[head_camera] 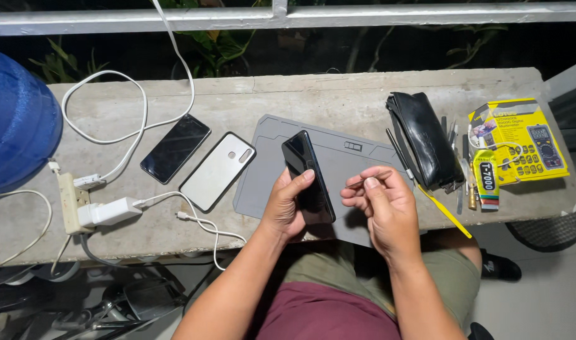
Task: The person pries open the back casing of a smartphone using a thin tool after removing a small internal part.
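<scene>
A white charger [108, 212] sits in the power strip [72, 203], beside a dark phone [175, 148] and a clear case [217, 170]. The left hand [287, 208] grips a black phone [308, 177] over the grey mat [357, 157]. The right hand [382, 201] pinches a thin pin [356, 183]. A black pouch [426, 138] lies half open; I cannot tell what is inside

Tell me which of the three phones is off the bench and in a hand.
The dark phone gripped upright in the left hand, over the grey mat. The black phone and the pale-backed one lie flat on the concrete bench.
</scene>
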